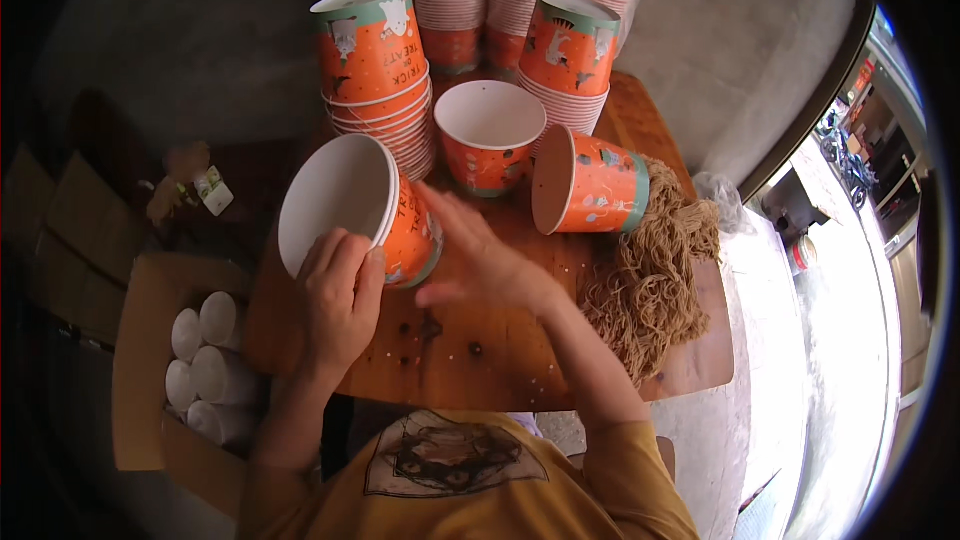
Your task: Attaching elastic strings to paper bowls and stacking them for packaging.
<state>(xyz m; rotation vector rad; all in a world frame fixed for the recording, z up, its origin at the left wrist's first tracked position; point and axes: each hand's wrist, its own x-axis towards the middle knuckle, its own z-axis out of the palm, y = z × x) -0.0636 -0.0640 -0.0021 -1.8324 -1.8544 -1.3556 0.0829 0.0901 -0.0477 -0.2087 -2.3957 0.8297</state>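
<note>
An orange printed paper bucket with a white inside lies tilted over the left part of the table, its mouth turned left and up. My left hand is closed on the lower edge of its rim. Beside the bucket's printed side is my right hand, open with the fingers spread. Whether it touches the wall, I cannot tell. A second bucket stands upright behind my right hand. To the right, another bucket rests on its side against a heap of brown string.
Upside-down bucket stacks stand at the back left and back right of the wooden table. Tall plastic-wrapped stacks rise behind them. A cardboard box holding several white cups sits left of the table. A bright doorway opens at right.
</note>
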